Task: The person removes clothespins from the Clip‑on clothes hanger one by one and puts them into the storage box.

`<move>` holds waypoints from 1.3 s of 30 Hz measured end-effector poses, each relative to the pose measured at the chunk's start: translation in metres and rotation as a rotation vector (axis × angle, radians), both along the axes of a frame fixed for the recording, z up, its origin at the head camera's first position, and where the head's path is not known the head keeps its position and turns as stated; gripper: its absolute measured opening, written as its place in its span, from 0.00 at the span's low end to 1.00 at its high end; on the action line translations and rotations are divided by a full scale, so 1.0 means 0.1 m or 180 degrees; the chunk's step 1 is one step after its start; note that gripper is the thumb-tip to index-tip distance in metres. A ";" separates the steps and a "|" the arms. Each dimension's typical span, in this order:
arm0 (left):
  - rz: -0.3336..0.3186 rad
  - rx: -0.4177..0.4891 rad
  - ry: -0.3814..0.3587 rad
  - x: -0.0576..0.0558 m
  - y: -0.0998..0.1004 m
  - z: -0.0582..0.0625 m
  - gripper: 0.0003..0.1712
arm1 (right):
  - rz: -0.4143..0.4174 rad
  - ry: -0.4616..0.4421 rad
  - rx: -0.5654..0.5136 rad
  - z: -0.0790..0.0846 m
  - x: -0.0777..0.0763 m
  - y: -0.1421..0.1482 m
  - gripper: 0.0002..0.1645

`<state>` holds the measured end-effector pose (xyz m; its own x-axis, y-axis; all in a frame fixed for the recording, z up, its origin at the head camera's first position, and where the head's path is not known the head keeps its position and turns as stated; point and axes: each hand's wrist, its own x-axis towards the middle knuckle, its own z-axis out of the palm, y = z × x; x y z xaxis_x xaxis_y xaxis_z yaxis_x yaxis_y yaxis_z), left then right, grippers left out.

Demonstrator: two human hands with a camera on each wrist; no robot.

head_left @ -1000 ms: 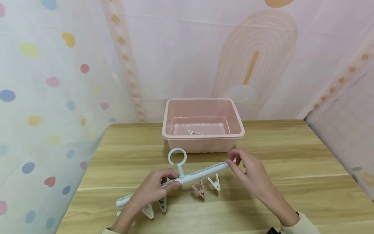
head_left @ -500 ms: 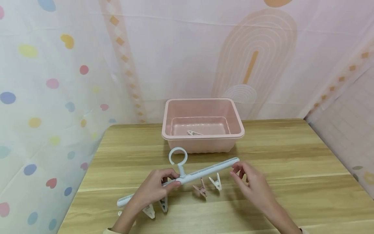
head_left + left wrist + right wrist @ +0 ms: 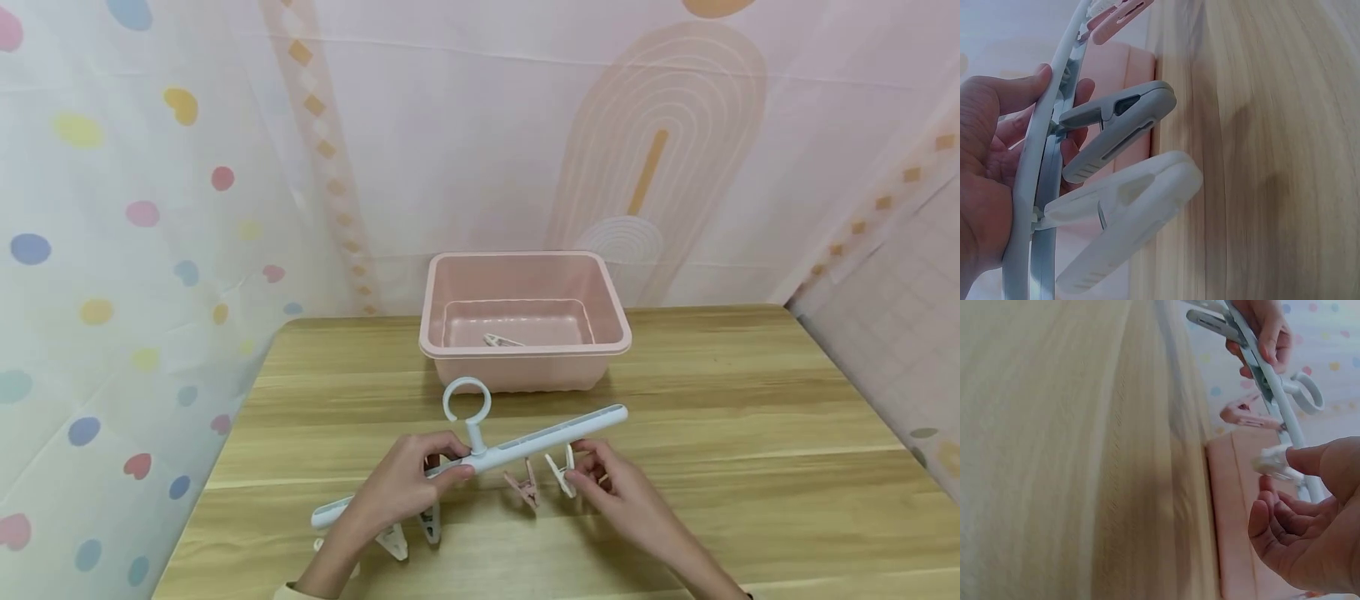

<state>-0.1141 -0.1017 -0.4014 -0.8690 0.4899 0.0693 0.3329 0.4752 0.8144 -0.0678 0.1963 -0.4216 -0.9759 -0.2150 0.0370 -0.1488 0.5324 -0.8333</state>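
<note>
My left hand (image 3: 412,479) grips the pale blue hanger bar (image 3: 555,435) near its ring-shaped hook (image 3: 467,400), holding it slanted above the table. Clips hang beneath the bar. On the left side are a grey clip (image 3: 1119,122) and a cream clip (image 3: 1129,215), with another partly hidden behind the left wrist. To the right of the hook hang a pink clip (image 3: 525,483) and a white clip (image 3: 562,472). My right hand (image 3: 618,496) pinches the white clip between thumb and fingers, as the right wrist view also shows.
A pink plastic basin (image 3: 525,367) stands behind the hanger, against the patterned curtain. Inside it lies a light-coloured clip (image 3: 501,340). Beneath everything is a wooden table (image 3: 750,417).
My right hand has left the bar's right end, moved down and a little left, and taken hold of the white clip. My left hand keeps its grip on the hanger.
</note>
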 end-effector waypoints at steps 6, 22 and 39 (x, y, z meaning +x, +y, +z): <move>-0.0010 0.0036 -0.0019 0.01 0.01 0.00 0.07 | 0.0034 0.0027 -0.0057 -0.04 0.00 -0.03 0.12; 0.0029 0.0104 -0.0087 0.01 -0.02 0.01 0.07 | -0.0353 0.0998 0.0623 0.01 -0.03 0.05 0.05; 0.0078 0.0017 0.0017 0.00 -0.02 -0.03 0.06 | -0.0483 0.1460 0.0621 -0.07 -0.05 -0.06 0.05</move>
